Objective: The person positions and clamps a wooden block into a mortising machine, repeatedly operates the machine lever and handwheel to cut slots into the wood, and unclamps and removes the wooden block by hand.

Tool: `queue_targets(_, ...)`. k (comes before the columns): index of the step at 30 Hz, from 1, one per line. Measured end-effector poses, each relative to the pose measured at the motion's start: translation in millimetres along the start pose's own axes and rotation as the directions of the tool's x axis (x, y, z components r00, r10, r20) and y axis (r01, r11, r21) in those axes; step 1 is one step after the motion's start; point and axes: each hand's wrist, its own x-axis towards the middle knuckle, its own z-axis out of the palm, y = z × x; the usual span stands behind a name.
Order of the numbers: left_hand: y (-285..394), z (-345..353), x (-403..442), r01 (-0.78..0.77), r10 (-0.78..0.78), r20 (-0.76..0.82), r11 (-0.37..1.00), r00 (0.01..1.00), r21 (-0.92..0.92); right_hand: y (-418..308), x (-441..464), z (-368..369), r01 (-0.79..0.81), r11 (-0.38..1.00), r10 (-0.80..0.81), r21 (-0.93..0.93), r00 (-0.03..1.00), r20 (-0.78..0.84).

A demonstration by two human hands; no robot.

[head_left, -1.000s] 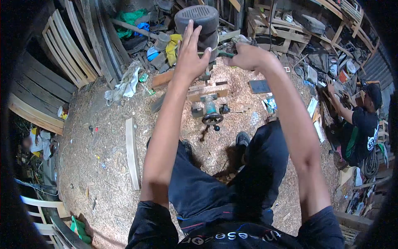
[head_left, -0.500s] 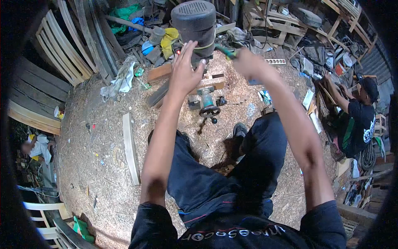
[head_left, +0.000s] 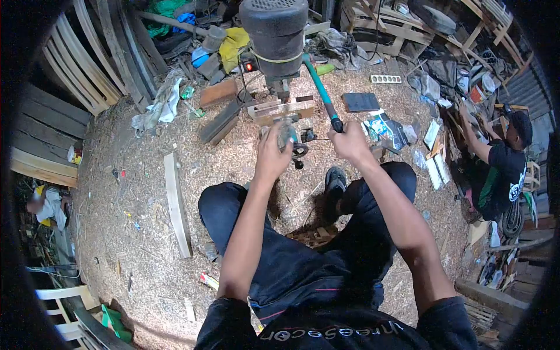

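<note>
In front of me stands an upright drilling or mortising machine with a large dark motor (head_left: pixel 274 32). Its chuck end sits above a notched wooden piece (head_left: pixel 286 109) at the clamp. My left hand (head_left: pixel 271 154) lies over the green clamp, beside the black handwheel (head_left: pixel 300 150). Its fingers look stretched out, and the tips are slightly blurred. On the other side, my right hand (head_left: pixel 350 143) is closed at the black end of the machine's green lever (head_left: pixel 319 87), which slants down toward me. The fist hides the lever's tip.
Wood shavings cover the floor (head_left: pixel 146 233). A curved wooden strip (head_left: pixel 177 204) lies to the left, and wooden blocks (head_left: pixel 220 121) sit beside the machine. Chair-back slats (head_left: pixel 79 64) lean at upper left. Another person (head_left: pixel 504 151) works at the right among scraps.
My left hand has come down from beside the motor to the clamp. My right hand has moved down toward me, and the lever now slants lower. The camera view has shifted slightly.
</note>
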Motion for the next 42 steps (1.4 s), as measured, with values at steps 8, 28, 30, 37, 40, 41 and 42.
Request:
queue_targets(8, -27, 22, -6, -0.080, 0.075, 0.056, 0.993, 0.996, 0.082, 83, 14, 68, 0.293, 0.937, -0.331, -0.190, 0.919, -0.215)
queue_targets(28, -61, 53, -19, 0.140, -0.138, 0.148, 0.990, 0.979, -0.004, 134, 33, 124, 0.301, 0.953, -0.278, 0.041, 0.919, -0.279)
queue_targets(30, -60, 54, -19, 0.144, -0.142, 0.155, 0.990, 0.978, -0.004, 131, 33, 123, 0.301, 0.953, -0.279, 0.030, 0.915, -0.291)
queue_targets(37, -52, 48, -22, 0.110, -0.110, 0.175, 0.994, 0.978, 0.008, 125, 25, 118, 0.315, 0.948, -0.295, 0.040, 0.922, -0.250)
queue_targets(40, -46, 40, -21, 0.091, -0.087, 0.133, 0.995, 0.987, -0.026, 110, 19, 107, 0.246, 0.968, -0.228, 0.057, 0.949, -0.218)
queue_targets(41, -45, 37, -21, 0.052, -0.049, 0.091, 0.998, 0.995, -0.026, 105, 16, 102, 0.231, 0.971, -0.214, 0.059, 0.953, -0.215)
queue_targets(42, -43, 33, -22, 0.013, -0.012, 0.052, 1.000, 0.999, -0.026, 101, 12, 97, 0.239, 0.970, -0.225, 0.039, 0.950, -0.218)
